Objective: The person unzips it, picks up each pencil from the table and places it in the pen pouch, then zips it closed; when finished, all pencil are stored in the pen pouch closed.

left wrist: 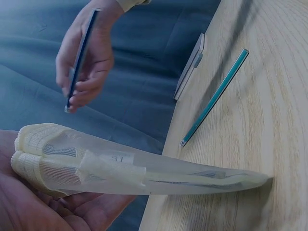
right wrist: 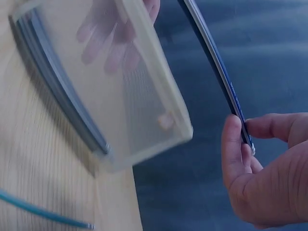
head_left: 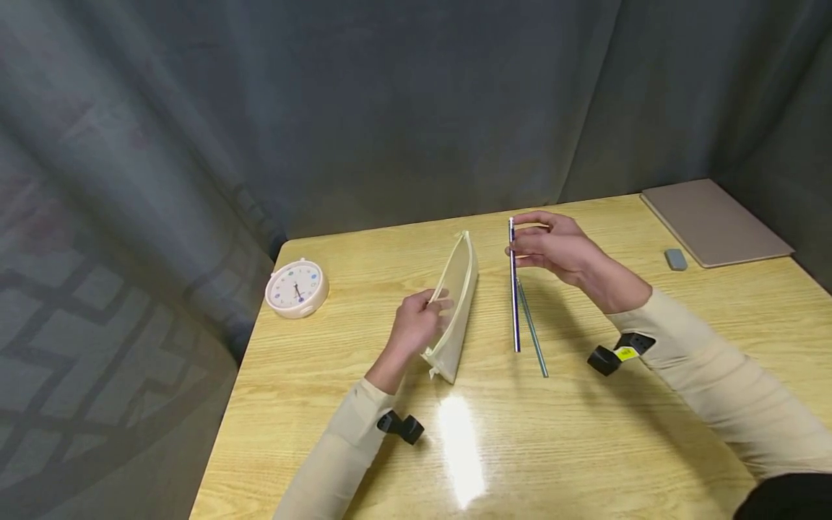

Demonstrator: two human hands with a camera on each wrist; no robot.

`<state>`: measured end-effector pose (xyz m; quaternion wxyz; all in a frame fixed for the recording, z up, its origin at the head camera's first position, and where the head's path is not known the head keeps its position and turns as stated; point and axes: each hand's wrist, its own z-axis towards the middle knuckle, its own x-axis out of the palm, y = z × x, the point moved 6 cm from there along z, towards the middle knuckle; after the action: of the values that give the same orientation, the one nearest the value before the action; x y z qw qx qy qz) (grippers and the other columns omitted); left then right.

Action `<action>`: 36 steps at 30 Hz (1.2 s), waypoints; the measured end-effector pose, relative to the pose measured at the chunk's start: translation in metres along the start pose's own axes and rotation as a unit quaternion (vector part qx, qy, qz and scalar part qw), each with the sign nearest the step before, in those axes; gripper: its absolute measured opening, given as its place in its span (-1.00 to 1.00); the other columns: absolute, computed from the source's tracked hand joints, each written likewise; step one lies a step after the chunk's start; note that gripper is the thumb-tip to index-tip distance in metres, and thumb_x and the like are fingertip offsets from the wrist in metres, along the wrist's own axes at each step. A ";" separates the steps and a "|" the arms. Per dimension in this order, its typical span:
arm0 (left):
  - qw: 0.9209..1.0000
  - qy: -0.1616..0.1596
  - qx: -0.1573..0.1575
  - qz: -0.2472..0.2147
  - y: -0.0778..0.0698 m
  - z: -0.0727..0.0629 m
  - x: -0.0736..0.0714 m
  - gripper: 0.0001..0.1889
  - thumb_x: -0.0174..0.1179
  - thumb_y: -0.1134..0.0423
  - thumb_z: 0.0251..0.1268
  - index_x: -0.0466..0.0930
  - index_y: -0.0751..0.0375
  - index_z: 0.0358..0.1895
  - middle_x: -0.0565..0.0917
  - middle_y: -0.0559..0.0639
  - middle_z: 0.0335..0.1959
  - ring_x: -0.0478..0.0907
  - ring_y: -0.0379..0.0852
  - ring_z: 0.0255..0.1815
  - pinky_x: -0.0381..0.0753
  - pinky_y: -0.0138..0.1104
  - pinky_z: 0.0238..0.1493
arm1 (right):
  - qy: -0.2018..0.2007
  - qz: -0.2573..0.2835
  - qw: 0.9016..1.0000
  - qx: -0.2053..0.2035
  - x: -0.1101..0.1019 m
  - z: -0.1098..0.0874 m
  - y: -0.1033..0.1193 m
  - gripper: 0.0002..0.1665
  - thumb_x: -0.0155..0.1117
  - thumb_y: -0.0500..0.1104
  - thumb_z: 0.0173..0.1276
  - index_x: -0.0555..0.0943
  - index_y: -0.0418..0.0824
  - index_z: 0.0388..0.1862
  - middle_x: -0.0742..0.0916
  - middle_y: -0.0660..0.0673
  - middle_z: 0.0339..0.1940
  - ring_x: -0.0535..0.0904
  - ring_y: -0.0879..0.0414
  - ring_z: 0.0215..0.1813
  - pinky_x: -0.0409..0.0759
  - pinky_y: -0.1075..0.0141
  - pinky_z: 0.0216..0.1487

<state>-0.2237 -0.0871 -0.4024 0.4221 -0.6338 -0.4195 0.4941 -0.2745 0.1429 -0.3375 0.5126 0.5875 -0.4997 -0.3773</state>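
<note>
My left hand (head_left: 417, 323) holds a cream mesh zipper pouch (head_left: 463, 318) on edge above the table, its fingers showing through the mesh in the right wrist view. Dark pencils (right wrist: 60, 86) lie along the bottom inside the pouch (right wrist: 144, 91). To the right of it, my right hand (head_left: 552, 245) pinches a dark blue striped pencil (head_left: 514, 303) near its upper end between thumb and fingers. That pencil (right wrist: 221, 72) hangs nearly upright, apart from the pouch. Below it, a teal pencil (head_left: 533, 328) rests on the table.
A round white clock (head_left: 297, 289) stands at the left on the wooden table (head_left: 312, 412). A grey eraser (head_left: 675, 259) lies beside a brown notebook (head_left: 715, 220) at the far right. Grey curtains (head_left: 422, 108) hang behind the table.
</note>
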 end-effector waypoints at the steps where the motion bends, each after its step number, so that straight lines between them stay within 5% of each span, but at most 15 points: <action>1: 1.000 0.000 -0.001 0.000 0.000 0.000 0.000 -0.61 -0.06 0.38 0.57 0.58 0.40 0.30 0.74 0.26 0.11 0.77 0.16 -0.03 0.77 -0.28 -0.20 | 0.000 0.011 1.000 0.000 0.003 -0.001 0.001 -0.57 0.13 -0.41 0.52 0.35 -0.28 0.31 0.74 0.09 -0.38 0.75 0.26 -0.27 0.76 0.38 -0.17; 6: 1.000 0.002 -0.003 -0.004 0.000 0.000 0.003 -0.62 -0.06 0.38 0.56 0.59 0.40 0.29 0.74 0.27 0.11 0.77 0.17 -0.04 0.78 -0.28 -0.18 | -0.009 0.043 0.999 -0.005 0.021 -0.005 0.005 -0.50 0.17 -0.47 0.46 0.33 -0.33 0.32 0.73 0.05 -0.34 0.75 0.21 -0.28 0.76 0.39 -0.21; 16: 1.000 -0.005 -0.002 -0.003 -0.001 0.000 0.006 -0.63 -0.05 0.41 0.54 0.60 0.42 0.26 0.75 0.28 0.07 0.79 0.17 -0.08 0.79 -0.24 -0.21 | -0.053 0.042 0.998 -0.012 0.048 0.007 -0.003 -0.35 0.21 -0.49 0.42 0.26 -0.43 0.44 0.57 -0.23 0.06 0.70 0.26 -0.30 0.76 0.42 -0.21; 26: 1.000 -0.005 0.011 0.004 -0.003 -0.004 0.008 -0.64 -0.03 0.43 0.51 0.62 0.45 0.23 0.76 0.31 0.02 0.76 -0.03 -0.25 0.72 -0.38 -0.30 | -0.095 0.102 0.990 -0.032 0.049 0.010 -0.012 -0.55 0.22 -0.52 0.37 0.39 -0.28 0.17 0.66 -0.13 -0.13 0.71 0.26 -0.39 0.75 0.43 -0.29; 30: 0.999 -0.014 0.024 0.031 -0.005 -0.004 0.006 -0.66 0.01 0.38 0.53 0.67 0.40 0.19 0.79 0.27 -0.15 0.62 -0.16 -0.39 0.59 -0.45 -0.41 | -0.117 0.113 0.985 -0.057 0.045 0.008 -0.006 -0.59 0.22 -0.50 0.39 0.40 -0.21 0.11 0.65 -0.06 -0.22 0.72 0.27 -0.37 0.75 0.44 -0.27; 36: 0.999 -0.013 0.021 0.029 -0.007 -0.004 0.004 -0.66 0.03 0.36 0.54 0.66 0.40 0.20 0.78 0.28 -0.11 0.79 0.06 -0.19 0.75 -0.32 -0.27 | -0.130 0.089 0.985 -0.070 0.053 0.007 -0.014 -0.49 0.25 -0.54 0.32 0.40 -0.33 0.21 0.64 -0.04 -0.25 0.71 0.27 -0.41 0.75 0.43 -0.31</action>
<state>-0.2199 -0.0816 -0.3961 0.4154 -0.6305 -0.3954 0.5230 -0.2670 0.0890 -0.3488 0.5148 0.4486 -0.5849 -0.4376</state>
